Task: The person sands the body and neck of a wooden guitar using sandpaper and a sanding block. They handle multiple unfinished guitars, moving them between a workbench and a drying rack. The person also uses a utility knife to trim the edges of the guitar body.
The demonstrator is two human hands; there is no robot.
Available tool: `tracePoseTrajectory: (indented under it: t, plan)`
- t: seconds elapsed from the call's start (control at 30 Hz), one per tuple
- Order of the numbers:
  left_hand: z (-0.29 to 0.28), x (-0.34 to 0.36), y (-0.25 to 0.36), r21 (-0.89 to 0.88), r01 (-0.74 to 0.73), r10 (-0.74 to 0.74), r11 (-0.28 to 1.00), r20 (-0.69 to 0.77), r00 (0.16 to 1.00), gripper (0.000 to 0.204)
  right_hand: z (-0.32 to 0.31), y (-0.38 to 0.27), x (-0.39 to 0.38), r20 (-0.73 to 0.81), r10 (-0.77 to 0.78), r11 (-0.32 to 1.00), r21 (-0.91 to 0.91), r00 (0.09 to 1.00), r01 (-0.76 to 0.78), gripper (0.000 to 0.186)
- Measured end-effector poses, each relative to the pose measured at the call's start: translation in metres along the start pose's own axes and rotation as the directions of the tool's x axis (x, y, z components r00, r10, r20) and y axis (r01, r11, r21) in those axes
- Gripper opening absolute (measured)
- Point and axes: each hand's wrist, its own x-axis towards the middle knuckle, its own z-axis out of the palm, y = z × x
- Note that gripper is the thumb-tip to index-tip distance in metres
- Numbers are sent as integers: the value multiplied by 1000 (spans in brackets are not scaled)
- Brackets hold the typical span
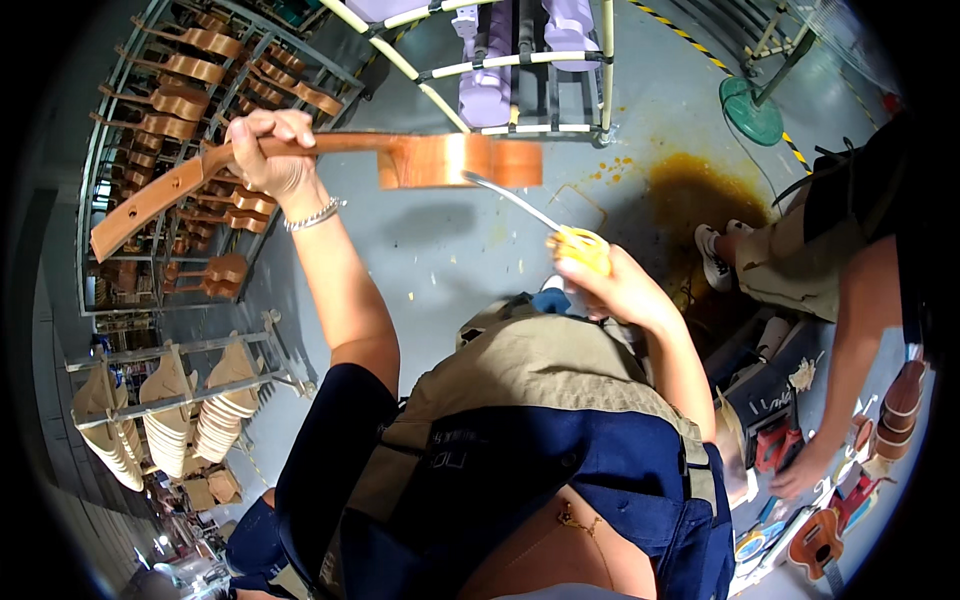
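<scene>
My left hand is closed around the neck of an unstrung brown wooden ukulele. The instrument lies level and edge-on in front of me, its headstock slanting down to the left and its body to the right. In my right hand is a tool with a yellow handle and a long, thin, slightly bent metal shaft. The shaft's tip meets the lower edge of the ukulele body, or overlaps it in view; I cannot tell which. My fingers partly cover the handle.
Racks of ukulele bodies stand at the left, above a stand of pale wooden plates. Ahead is a pipe-frame rack with purple forms. A co-worker's hand is over a cluttered bench at right. An orange-brown stain marks the floor.
</scene>
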Motion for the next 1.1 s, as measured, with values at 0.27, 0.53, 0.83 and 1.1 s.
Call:
tracePoseTrajectory:
  t: [0.27,0.53,0.83,1.1]
  plan:
    - [14,-8,-22,12,46,-47,999,116,992,23,-6,17,0,-56,-32,990,-137,998,24,40]
    - [49,-34,-101,17,575,-557,818,274,784,23,23,-42,-7,-320,-513,768,-586,796,259,38]
    - [52,-43,-102,26,708,-699,705,192,689,16,15,-8,-10,-172,-325,765,-626,930,151,50]
    - [111,-66,-94,71,592,-563,803,415,715,9,-59,56,-98,-803,-538,633,-185,256,752,37]
